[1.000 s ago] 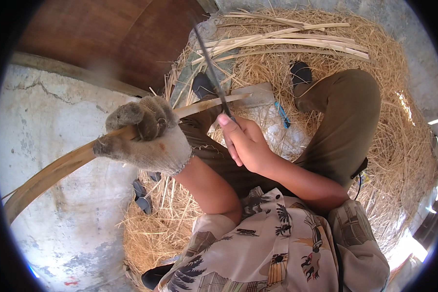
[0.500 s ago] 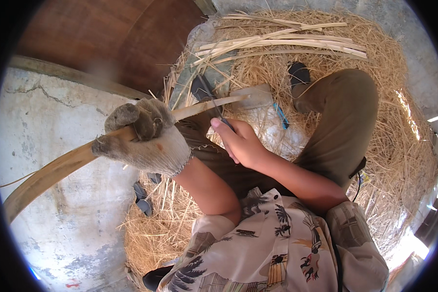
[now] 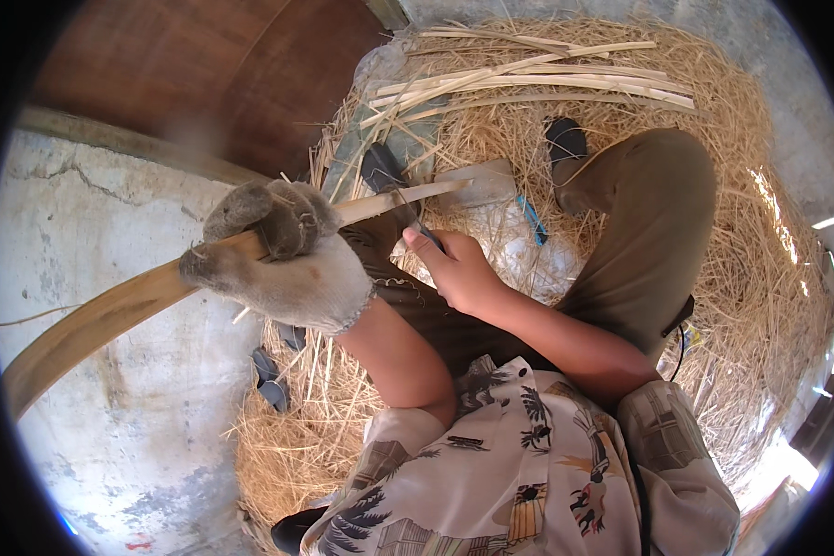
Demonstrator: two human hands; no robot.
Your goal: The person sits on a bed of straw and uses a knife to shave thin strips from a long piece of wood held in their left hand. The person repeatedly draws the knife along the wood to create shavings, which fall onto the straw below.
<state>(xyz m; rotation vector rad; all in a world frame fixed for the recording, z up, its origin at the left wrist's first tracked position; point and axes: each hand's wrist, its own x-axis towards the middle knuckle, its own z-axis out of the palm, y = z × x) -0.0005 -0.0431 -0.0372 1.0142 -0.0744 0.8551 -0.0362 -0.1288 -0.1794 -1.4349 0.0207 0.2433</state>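
Note:
A dirty white work glove covers my left hand (image 3: 292, 269), which is closed around a long, flat bamboo strip (image 3: 102, 320). The strip's wide end curves down to the far left, and its thinner, pale end points right between my legs. My right hand (image 3: 459, 273) is bare and grips the dark handle of a knife (image 3: 426, 239). Its blade lies across the pale end of the strip, to the right of the glove. Whether the edge is cutting in cannot be made out.
Several split bamboo strips (image 3: 565, 83) lie on straw shavings (image 3: 505, 125) at the far side. A flat grey block (image 3: 484, 182) and a blue object (image 3: 532, 221) lie between my bent legs. A cracked white wall (image 3: 93, 241) stands left, and a brown panel (image 3: 213, 83) at the far left.
My gloved left hand has shifted slightly right and up with the bamboo strip. The knife has turned, so less of its blade shows beyond the strip.

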